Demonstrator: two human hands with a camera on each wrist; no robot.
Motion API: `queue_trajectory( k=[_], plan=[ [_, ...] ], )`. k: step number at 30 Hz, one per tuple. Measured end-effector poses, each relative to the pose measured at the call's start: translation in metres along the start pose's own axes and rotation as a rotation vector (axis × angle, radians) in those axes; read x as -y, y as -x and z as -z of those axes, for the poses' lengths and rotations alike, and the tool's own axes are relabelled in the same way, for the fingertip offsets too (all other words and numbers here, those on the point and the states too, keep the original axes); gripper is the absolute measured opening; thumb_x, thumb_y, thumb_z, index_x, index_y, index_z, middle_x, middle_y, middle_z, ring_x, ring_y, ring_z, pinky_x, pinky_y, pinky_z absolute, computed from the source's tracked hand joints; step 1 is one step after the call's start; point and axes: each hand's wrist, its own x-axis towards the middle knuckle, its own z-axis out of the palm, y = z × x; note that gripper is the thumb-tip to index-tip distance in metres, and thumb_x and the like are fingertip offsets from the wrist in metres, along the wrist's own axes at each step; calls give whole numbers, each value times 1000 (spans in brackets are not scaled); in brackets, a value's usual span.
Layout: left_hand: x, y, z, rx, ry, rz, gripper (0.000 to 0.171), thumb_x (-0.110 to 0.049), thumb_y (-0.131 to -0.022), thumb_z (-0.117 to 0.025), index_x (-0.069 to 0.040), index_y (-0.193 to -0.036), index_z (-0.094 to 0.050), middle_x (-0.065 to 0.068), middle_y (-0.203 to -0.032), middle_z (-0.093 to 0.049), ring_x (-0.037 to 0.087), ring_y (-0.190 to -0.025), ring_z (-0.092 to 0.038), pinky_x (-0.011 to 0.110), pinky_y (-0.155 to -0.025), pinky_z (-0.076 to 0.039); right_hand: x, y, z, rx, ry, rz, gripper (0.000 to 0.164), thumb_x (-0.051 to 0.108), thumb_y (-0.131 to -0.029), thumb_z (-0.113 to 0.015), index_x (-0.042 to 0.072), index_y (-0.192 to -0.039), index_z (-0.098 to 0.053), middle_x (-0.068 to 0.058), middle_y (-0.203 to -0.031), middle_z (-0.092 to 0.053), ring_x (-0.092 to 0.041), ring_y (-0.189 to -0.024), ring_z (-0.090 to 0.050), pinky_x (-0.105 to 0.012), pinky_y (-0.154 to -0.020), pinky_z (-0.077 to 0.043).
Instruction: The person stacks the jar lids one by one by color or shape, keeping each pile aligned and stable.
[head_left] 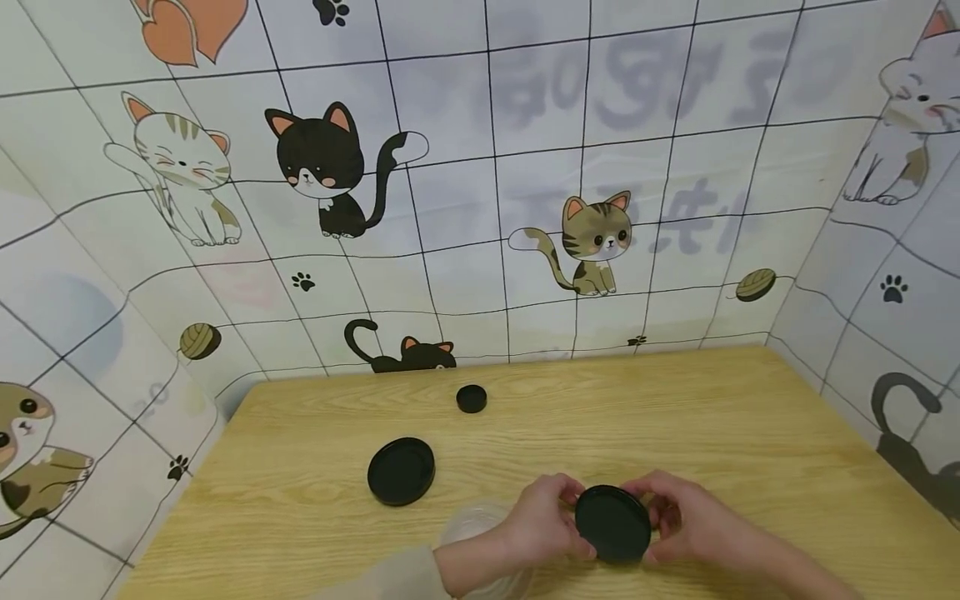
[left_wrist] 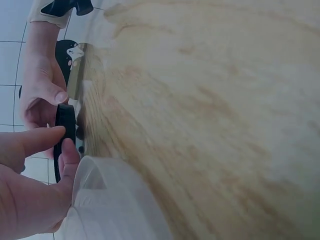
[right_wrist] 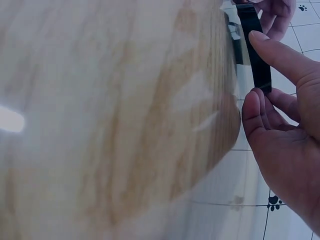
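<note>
A round black lid (head_left: 612, 525) with a low rim is held between both hands, tilted up off the table in the head view. My left hand (head_left: 546, 518) pinches its left edge with thumb and fingers. On the opposite edge, my right hand (head_left: 686, 517) does the same. The right wrist view shows the lid (right_wrist: 256, 55) edge-on, the right thumb against it. Under the left forearm stands a clear plastic container (head_left: 471, 518), partly hidden by the arm; the left wrist view shows its wall (left_wrist: 117, 205) close to the left hand.
A larger round black lid (head_left: 401, 472) lies on the wooden table (head_left: 712, 417), left of the hands. Farther back is a small black disc (head_left: 472, 398). Behind and beside the table hangs a white gridded cloth (head_left: 465, 200) printed with cats.
</note>
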Motion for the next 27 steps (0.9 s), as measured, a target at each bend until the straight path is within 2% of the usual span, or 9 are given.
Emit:
queue_trajectory(
  k=[3,6,12,14,17,20,27],
  plan=[
    [1,-1,0,7,-110,-32,51,12,-64,-88,-2,-108,-65,0,-97,-52,6,-66,-56,20,-63,-48,-1,1,-1,13,-19,8,68,7,-78,-88,-9,-135,-54,-13,-111,-59,-17,-77,-54,-29,-59,-48],
    [1,-3,-1,13,-215,-56,51,7,-63,-92,-2,-106,-66,-2,-92,-52,4,-73,-50,20,-70,-46,-2,3,-1,26,-13,-4,68,7,-78,-88,-7,-135,-55,-13,-112,-59,-16,-77,-53,-28,-59,-47],
    [-3,-5,2,26,-334,-71,58,-1,-62,-95,-3,-112,-66,-3,-92,-55,5,-86,-47,21,-81,-44,-2,3,-1,33,14,-38,71,8,-76,-89,-5,-137,-56,-11,-102,-56,-12,-77,-51,-27,-59,-45],
    [-5,-4,7,38,-316,-55,63,-2,-64,-95,-4,-118,-64,-2,-97,-55,5,-86,-50,22,-79,-46,-1,3,-1,34,18,-41,74,8,-76,-89,-6,-139,-53,-11,-105,-56,-12,-76,-51,-28,-59,-45],
    [-9,-1,19,67,-226,-33,70,-1,-69,-92,-3,-130,-58,1,-107,-53,5,-81,-58,22,-72,-50,2,1,1,25,31,-38,80,8,-76,-88,-7,-144,-49,-13,-111,-55,-15,-76,-53,-28,-58,-46],
    [-13,2,34,80,-146,-40,71,1,-75,-88,-4,-137,-54,3,-114,-53,7,-74,-64,23,-65,-53,8,-3,4,8,60,-29,82,10,-78,-88,-7,-146,-46,-17,-119,-53,-17,-76,-55,-28,-58,-47],
    [-21,16,76,-1,-72,-115,65,3,-80,-85,-7,-137,-56,9,-119,-54,14,-81,-66,24,-66,-53,31,-30,5,-12,115,-75,79,15,-82,-87,-2,-148,-47,-20,-124,-52,-17,-78,-54,-28,-62,-48]
  ],
)
